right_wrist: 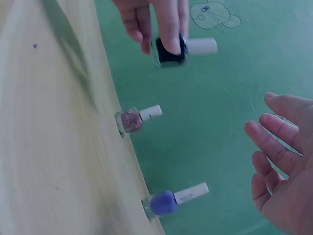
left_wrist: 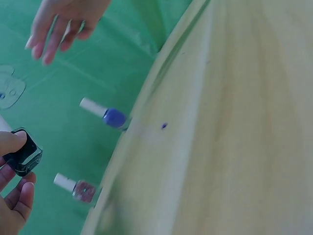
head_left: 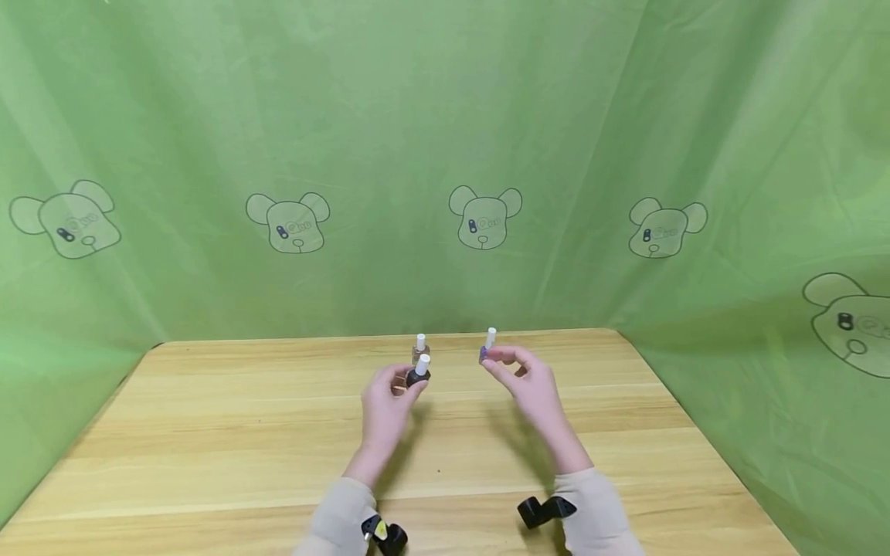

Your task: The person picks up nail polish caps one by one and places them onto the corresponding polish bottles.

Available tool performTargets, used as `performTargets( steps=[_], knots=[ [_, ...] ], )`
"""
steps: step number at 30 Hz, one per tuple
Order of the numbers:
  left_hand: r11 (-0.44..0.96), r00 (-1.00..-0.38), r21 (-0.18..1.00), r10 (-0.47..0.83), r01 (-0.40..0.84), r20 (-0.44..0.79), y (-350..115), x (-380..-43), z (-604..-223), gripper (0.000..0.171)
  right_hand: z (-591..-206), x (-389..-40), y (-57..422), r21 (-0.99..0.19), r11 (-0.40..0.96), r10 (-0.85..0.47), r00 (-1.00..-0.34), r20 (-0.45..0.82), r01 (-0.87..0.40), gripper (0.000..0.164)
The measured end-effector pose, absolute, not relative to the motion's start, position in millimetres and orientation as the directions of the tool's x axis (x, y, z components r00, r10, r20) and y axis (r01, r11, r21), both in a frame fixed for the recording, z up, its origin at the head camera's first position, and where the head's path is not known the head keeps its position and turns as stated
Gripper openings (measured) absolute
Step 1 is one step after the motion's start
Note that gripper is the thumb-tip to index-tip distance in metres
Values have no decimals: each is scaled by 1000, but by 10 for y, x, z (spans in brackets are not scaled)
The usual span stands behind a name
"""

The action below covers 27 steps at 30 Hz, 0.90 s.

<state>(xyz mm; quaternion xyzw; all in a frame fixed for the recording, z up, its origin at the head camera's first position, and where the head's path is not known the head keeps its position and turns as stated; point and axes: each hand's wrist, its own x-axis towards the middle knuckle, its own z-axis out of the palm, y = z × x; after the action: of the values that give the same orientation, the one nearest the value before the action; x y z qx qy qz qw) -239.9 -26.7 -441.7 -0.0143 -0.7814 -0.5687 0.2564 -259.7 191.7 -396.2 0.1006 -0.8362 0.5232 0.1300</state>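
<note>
My left hand [head_left: 385, 405] holds a small bottle of black nail polish [right_wrist: 170, 52] with a white cap, pinched between thumb and fingers and raised above the table. The bottle is tilted slightly in the head view. My right hand [right_wrist: 288, 161] is apart from the bottles, its fingers spread and loosely bent, with nothing in it. Closest to that hand stands a purple nail polish bottle [right_wrist: 164, 202], upright near the table's far edge. To its left, a glittery pinkish nail polish bottle [left_wrist: 84, 191] also stands upright, partly behind the black one in the head view.
The pale wooden table [head_left: 229, 432] ends just behind the two standing bottles. A green curtain [head_left: 389, 116] with bear-head drawings hangs behind and on both sides. A small dark spot [left_wrist: 164, 126] marks the tabletop. Each sleeve carries a black wrist camera [head_left: 538, 511].
</note>
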Motion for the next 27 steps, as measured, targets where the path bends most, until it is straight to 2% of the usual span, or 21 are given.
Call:
performTargets(
  steps=[14, 27],
  knots=[
    [310, -840, 918, -404, 248, 363, -696, -2529, -4394, 31, -3896, -2655, 2172, -844, 434, 28, -932, 361, -314, 31],
    [307, -849, 942, -452, 139, 273, -966, -2590, -4482, 33, -3941, -2713, 2384, -842, 466, 100, -929, 356, -272, 33]
  ],
)
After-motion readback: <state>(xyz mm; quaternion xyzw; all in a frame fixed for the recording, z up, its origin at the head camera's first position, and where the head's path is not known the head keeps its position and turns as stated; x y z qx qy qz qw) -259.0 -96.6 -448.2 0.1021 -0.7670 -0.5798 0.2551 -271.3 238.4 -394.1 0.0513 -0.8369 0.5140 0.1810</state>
